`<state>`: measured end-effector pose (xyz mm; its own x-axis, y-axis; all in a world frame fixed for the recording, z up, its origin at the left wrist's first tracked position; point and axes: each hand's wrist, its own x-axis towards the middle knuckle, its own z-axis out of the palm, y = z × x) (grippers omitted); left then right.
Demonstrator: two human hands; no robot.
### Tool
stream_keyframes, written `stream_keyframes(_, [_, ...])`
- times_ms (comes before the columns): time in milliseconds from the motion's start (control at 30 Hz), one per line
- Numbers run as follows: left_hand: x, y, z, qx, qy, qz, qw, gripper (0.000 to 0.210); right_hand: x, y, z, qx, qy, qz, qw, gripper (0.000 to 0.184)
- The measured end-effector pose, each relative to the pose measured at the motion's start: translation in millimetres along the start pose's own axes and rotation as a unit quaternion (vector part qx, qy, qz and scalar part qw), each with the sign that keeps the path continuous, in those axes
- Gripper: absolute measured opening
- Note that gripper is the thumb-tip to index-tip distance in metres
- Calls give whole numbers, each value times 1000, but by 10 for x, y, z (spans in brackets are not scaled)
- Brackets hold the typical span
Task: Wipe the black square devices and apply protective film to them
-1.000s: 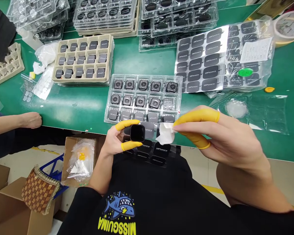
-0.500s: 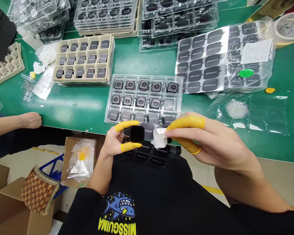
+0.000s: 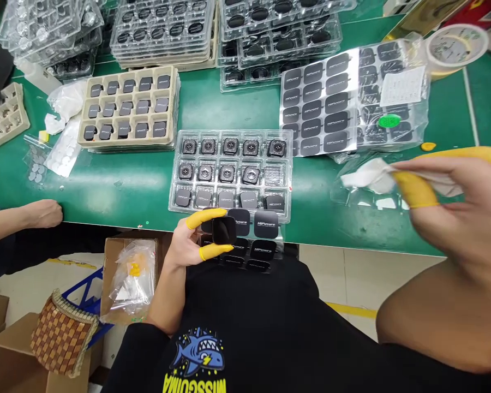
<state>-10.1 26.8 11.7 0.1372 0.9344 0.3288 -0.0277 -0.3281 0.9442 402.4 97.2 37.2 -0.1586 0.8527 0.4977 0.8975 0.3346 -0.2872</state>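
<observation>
My left hand (image 3: 180, 245), with yellow cots on thumb and index finger, grips a black square smartwatch body (image 3: 223, 231) by its edges, dark screen facing me. Held out at the right, my right hand (image 3: 470, 202) pinches a crumpled white cloth (image 3: 370, 176) between yellow-capped fingers. Just behind the watch, a sheet of black square stickers (image 3: 265, 225) overhangs the table edge. Beyond that lies a clear plastic tray (image 3: 172, 188) holding more watch bodies, some with sensor backs upward; one compartment in its middle row has no watch.
A stack of beige trays (image 3: 129, 143) with square black pieces stands left. Label sheets (image 3: 319, 103) and a tape roll (image 3: 456, 46) lie right; clear trays (image 3: 163, 41) are piled behind. Another person's closed hand (image 3: 45, 213) rests at the left edge. An open carton (image 3: 126, 284) sits below.
My right hand has moved away to the right from beside the watch, carrying the white cloth over the table. My left hand still holds the watch. The view has shifted slightly.
</observation>
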Motion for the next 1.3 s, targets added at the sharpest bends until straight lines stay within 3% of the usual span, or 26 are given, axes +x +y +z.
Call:
stream_keyframes(67, [-3, -25, -10, 26, 3, 22, 999, 65, -96, 437, 134, -108, 0, 120, 987, 32])
stream_keyframes(133, [-5, -51, -16, 58, 6, 49, 997, 67, -168, 812, 317, -197, -4, 268, 943, 38])
stream_keyframes(200, [-2, -64, -12, 86, 5, 76, 993, 68, -223, 1066, 509, -212, -3, 395, 894, 37])
stream_keyframes(300, [7, -42, 10, 128, 2, 110, 986, 67, -301, 1142, 687, -170, -23, 455, 874, 34])
stream_keyframes(367, [11, -13, 33, 150, 5, 131, 980, 67, -356, 948, 674, -160, -7, 455, 876, 44])
stream_keyframes(433, [14, 14, 62, 167, 7, 147, 975, 68, -407, 546, 571, -102, 44, 427, 897, 56])
stream_keyframes(500, [20, 34, 97, 186, 5, 154, 971, 67, -441, -10, 444, 93, 87, 311, 942, 49])
stream_keyframes(533, [25, 40, 116, 196, 2, 153, 969, 67, -448, -306, 394, 221, 51, 265, 937, 45])
stream_keyframes(600, [32, 45, 149, 211, -4, 157, 965, 66, -442, -841, 352, 446, -68, 223, 864, 49])
stream_keyframes(700, [11, 29, 168, 216, -6, 155, 964, 66, -410, -1316, 412, 578, -202, 246, 751, 61])
stream_keyframes(767, [-26, 5, 151, 206, -4, 145, 968, 66, -391, -1416, 474, 605, -223, 277, 712, 55])
stream_keyframes(867, [-76, -33, 100, 164, -16, 121, 979, 64, -374, -1423, 528, 624, -199, 303, 692, 47])
stream_keyframes(1133, [13, -42, 60, 44, -86, 52, 994, 64, -337, -1481, 522, 626, -156, 309, 699, 42])
stream_keyframes(1300, [-9, -47, 94, 55, -75, 48, 995, 61, -353, -1498, 553, 608, -157, 297, 719, 42])
